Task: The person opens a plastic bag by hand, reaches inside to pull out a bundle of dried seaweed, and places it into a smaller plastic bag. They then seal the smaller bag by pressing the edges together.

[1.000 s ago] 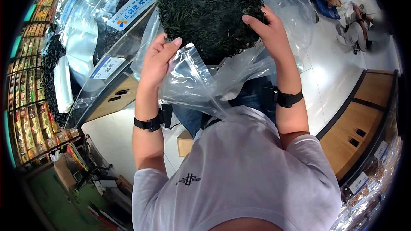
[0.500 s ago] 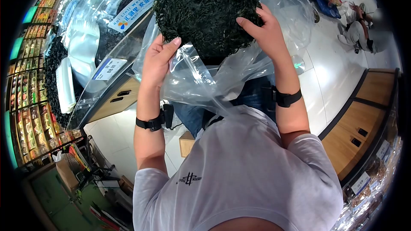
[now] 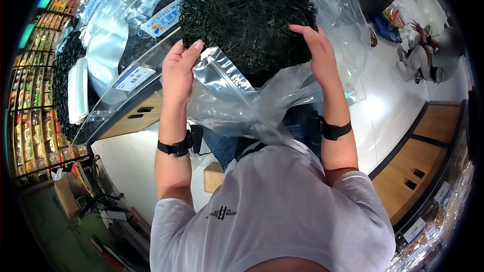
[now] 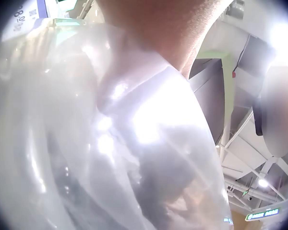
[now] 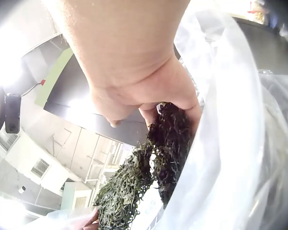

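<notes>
Head view: a clear plastic bag (image 3: 229,112) spreads beneath and beside my dried seaweed cake (image 3: 247,27), likely light, crumbly, best supported at opposite edges. My left hand (image 3: 177,73) and right hand (image 3: 322,58) pinch those edges.

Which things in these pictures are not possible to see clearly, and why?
Left hand's fingers: left wrist view, covered by the bag.
Right hand's fingertips behind the seaweed: head view, hidden by it.
Price tag's small print: head view, too small.
Hanging sign: left wrist view, blurred.
</notes>
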A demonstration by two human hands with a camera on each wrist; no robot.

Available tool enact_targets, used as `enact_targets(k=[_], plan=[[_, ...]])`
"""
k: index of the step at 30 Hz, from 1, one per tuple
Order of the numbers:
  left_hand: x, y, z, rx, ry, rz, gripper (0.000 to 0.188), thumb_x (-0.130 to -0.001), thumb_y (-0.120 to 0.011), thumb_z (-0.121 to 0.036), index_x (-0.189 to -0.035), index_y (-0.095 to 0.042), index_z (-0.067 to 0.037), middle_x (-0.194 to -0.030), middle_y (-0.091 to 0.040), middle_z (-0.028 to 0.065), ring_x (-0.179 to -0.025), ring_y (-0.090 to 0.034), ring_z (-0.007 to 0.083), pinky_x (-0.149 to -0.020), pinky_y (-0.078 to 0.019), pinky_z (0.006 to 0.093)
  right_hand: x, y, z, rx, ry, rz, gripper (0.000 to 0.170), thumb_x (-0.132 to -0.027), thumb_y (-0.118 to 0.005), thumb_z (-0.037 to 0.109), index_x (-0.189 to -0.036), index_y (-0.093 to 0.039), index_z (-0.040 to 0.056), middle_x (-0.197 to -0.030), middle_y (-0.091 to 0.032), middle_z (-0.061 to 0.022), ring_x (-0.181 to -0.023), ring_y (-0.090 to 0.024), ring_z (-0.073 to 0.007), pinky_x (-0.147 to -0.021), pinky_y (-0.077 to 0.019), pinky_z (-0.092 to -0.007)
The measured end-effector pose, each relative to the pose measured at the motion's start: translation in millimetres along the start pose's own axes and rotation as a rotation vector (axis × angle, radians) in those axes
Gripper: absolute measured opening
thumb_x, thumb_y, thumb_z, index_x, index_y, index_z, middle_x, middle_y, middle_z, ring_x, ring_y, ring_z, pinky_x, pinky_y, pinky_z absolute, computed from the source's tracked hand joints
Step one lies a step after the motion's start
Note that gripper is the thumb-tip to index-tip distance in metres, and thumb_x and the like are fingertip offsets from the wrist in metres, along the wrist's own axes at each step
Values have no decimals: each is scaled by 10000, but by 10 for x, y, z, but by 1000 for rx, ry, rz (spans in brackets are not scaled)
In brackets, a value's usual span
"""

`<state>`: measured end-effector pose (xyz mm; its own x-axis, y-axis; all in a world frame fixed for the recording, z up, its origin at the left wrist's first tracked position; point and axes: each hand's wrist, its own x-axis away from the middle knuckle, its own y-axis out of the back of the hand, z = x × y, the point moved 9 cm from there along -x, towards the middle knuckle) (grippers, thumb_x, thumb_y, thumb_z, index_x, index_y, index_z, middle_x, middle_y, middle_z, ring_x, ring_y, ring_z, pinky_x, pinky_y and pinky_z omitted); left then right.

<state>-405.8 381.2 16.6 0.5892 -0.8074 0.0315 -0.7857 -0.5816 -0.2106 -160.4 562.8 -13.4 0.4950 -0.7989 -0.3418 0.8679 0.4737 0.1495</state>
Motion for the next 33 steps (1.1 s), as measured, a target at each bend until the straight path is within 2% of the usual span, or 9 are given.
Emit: enact_targets(k=[3,6,10,14,18,23,27,30,33], plan=[[52,30,-217,4,-96,-102,145,-980,-647,-91,-1092,-669,-1,-839,-681,-16,-692,-599,24,-603,-440,176,-9,20,-42,20,-69,-19,449,-1036,-497,409,-1110,-751,46,-1087,-695,-134,-1186,-515,-265,-1096,-311,-363],[173,27,-463,-206,-271,-172,198,-947,-707,-92,-1098,-678,32,-682,-520,-102,-579,-397,-23,-522,-277,157,4,23,-26,7,-112,-42,461,-1039,-493,418,-1111,-755,46,-1051,-690,-144,-1188,-507,-277,-1096,-310,-360],[352,-119,-687,-374,-476,-226,263,-903,-753,-75,-1121,-687,55,-639,-491,-100,-586,-384,-26,-527,-285,157,-5,1,-106,-51,-186,-34,455,-1031,-513,424,-1110,-756,48,-1029,-663,-151,-1176,-510,-268,-1083,-319,-353],[335,-125,-783,-497,-514,-283,243,-898,-762,-99,-1078,-694,48,-613,-513,-81,-561,-395,-19,-514,-293,167,-25,-6,-57,-18,-171,-2,459,-1019,-539,441,-1098,-762,49,-1003,-655,-123,-1101,-521,-217,-1009,-364,-315],[303,-65,-902,-391,-463,-309,197,-910,-750,-108,-1032,-696,36,-584,-527,-85,-514,-399,-19,-486,-279,176,-9,-18,-38,-10,-219,15,431,-1009,-566,423,-1089,-765,50,-916,-667,-85,-1027,-525,-182,-934,-397,-292],[331,-42,-1041,-300,-516,-301,176,-923,-725,-75,-1053,-691,39,-600,-531,-86,-525,-406,-22,-487,-271,171,15,-42,35,22,-172,27,380,-1001,-580,383,-1098,-766,66,-997,-660,-102,-1047,-539,-195,-958,-400,-298],[401,-60,-1093,-443,-661,-371,233,-873,-780,-93,-1039,-702,52,-617,-556,-55,-567,-466,8,-527,-357,172,4,-59,-49,10,-193,67,398,-1008,-561,395,-1114,-761,68,-1215,-623,-152,-1083,-545,-221,-1011,-386,-307],[561,-459,-1109,-940,-888,-393,255,-836,-790,-78,-1083,-735,-51,-621,-603,-17,-559,-537,36,-548,-420,203,-3,-43,-73,-6,-251,41,494,-1028,-497,459,-1102,-762,49,-1256,-615,-169,-1142,-542,-236,-1024,-386,-319],[643,-906,-869,-1193,-1069,-134,365,-762,-770,-97,-1120,-742,-167,-790,-673,52,-621,-631,187,-581,-504,296,4,-98,-123,-197,-325,74,596,-1034,-438,531,-1149,-737,28,-1250,-620,-162,-1191,-542,-224,-1021,-397,-323]])
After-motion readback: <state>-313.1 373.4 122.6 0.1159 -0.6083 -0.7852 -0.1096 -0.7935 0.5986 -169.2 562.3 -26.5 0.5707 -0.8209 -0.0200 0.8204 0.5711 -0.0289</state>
